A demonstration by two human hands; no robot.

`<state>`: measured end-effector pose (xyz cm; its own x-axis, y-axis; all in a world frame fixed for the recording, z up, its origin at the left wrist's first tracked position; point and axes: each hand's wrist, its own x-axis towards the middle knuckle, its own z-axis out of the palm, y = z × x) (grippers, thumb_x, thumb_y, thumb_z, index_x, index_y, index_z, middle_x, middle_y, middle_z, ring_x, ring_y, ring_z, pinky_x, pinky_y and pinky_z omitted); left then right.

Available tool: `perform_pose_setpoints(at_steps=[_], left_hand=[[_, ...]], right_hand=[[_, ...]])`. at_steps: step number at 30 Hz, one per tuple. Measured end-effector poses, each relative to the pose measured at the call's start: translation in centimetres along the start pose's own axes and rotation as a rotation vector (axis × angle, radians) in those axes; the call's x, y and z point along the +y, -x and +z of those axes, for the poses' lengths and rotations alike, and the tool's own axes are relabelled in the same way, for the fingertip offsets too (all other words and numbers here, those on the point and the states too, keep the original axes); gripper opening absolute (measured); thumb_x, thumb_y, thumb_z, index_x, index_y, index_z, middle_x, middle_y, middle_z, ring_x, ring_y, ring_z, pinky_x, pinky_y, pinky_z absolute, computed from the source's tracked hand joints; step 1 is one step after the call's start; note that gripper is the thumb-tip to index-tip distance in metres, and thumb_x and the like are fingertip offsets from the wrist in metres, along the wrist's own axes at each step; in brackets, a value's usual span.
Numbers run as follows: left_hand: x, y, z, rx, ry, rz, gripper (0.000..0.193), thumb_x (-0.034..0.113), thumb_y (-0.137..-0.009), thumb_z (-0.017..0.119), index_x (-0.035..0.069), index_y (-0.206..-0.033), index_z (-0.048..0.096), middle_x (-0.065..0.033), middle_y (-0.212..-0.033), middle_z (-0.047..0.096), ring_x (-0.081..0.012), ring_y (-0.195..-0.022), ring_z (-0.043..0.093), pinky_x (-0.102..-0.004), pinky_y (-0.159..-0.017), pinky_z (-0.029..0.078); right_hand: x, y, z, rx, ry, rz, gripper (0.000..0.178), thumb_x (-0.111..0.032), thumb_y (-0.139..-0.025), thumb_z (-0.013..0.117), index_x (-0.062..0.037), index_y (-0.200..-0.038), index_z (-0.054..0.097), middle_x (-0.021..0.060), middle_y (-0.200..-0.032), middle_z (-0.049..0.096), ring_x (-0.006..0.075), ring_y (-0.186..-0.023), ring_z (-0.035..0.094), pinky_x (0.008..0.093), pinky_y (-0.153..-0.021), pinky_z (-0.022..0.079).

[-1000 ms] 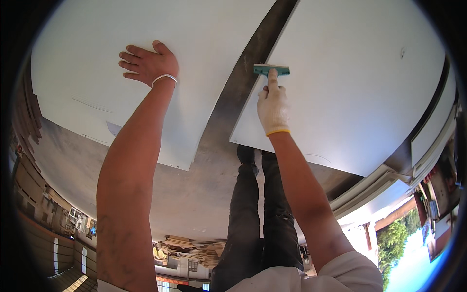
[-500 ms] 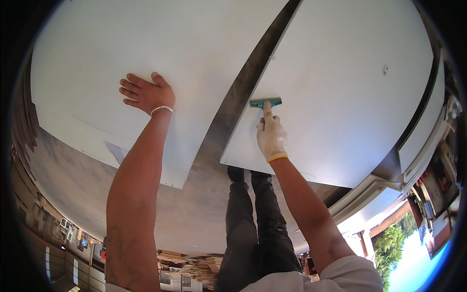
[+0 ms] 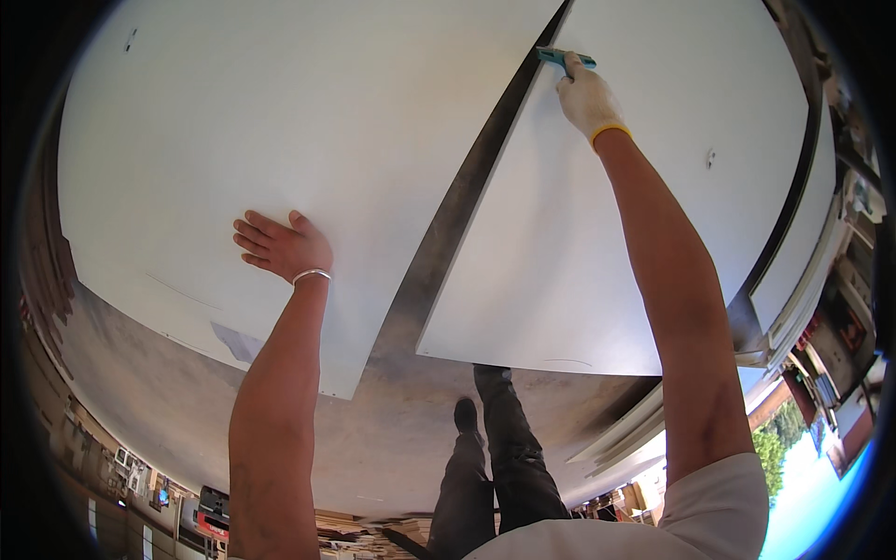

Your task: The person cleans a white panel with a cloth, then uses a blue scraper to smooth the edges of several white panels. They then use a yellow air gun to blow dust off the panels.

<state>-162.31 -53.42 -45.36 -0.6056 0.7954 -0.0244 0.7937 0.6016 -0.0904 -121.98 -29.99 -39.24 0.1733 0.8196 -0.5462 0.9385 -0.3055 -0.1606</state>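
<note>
With the left hand (image 3: 285,247) spread open on the left panel (image 3: 280,121), the gloved right hand (image 3: 588,101), well apart, gripped the scraper (image 3: 553,56) at the edge of the right panel (image 3: 616,233), where level, even pressure seemed advisable.

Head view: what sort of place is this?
Probably a woodworking or panel workshop, judging by the large white panels, the piled wood-coloured boards near the lower edge, and the green scraper in the gloved right hand.

Workshop with stacked wooden boards (image 3: 343,539)
</note>
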Motion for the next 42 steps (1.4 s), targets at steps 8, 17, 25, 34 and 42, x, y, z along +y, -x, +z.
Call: perform_pose_setpoints(at_steps=[8,17,25,34,42], left_hand=[[-0.1,0.1,-0.2,-0.043,0.026,-0.001,0.081,0.042,-0.103,0.040,-0.005,-0.162,0.012,-0.0270,-0.171,0.005,-0.0481,-0.158,0.002,-0.0625,-0.125,0.006],[-0.2,0.1,-0.5,-0.042,0.053,0.022,0.081,0.045,-0.103,0.035,-0.006,-0.162,0.011,-0.0282,-0.171,0.004,-0.0487,-0.158,0.001,-0.0638,-0.124,0.006],[-0.3,0.3,-0.1,0.002,0.042,0.032,0.078,0.045,-0.105,0.034,-0.004,-0.162,0.014,-0.0255,-0.171,0.007,-0.0456,-0.158,0.003,-0.0614,-0.125,0.007],[-1.5,-0.2,1.0,0.026,-0.011,0.067,0.080,0.049,-0.106,0.030,-0.003,-0.163,0.011,-0.0268,-0.170,0.009,-0.0461,-0.158,0.005,-0.0623,-0.125,0.010],[6.3,-6.6,-1.6,-0.108,-0.167,0.015,0.071,0.044,-0.106,0.040,-0.001,-0.159,0.026,-0.0245,-0.169,0.017,-0.0403,-0.158,0.013,-0.0686,-0.122,0.011]], right_hand=[[1.7,4.3,2.9,-0.121,0.105,-0.014,0.059,-0.026,-0.102,0.046,-0.0208,-0.160,0.037,0.0219,-0.123,0.070,0.0397,-0.116,0.066,0.0501,-0.099,0.052],[3.2,-14.3,-3.9,0.117,-0.091,-0.106,0.045,-0.022,-0.096,0.055,-0.0113,-0.139,0.056,0.0228,-0.117,0.071,0.0420,-0.107,0.069,0.0486,-0.095,0.053],[2.2,-5.2,-2.7,-0.047,0.071,-0.087,0.053,-0.025,-0.097,0.050,-0.0167,-0.149,0.052,0.0218,-0.134,0.065,0.0402,-0.125,0.061,0.0475,-0.106,0.048],[1.1,-8.5,-5.0,-0.040,-0.160,-0.090,0.050,-0.018,-0.096,0.050,-0.0125,-0.145,0.057,0.0207,-0.116,0.072,0.0400,-0.110,0.068,0.0468,-0.097,0.052],[2.3,-8.2,-4.4,-0.016,-0.074,-0.072,0.055,-0.016,-0.098,0.043,-0.0197,-0.152,0.051,0.0156,-0.134,0.068,0.0375,-0.117,0.067,0.0459,-0.104,0.051]])
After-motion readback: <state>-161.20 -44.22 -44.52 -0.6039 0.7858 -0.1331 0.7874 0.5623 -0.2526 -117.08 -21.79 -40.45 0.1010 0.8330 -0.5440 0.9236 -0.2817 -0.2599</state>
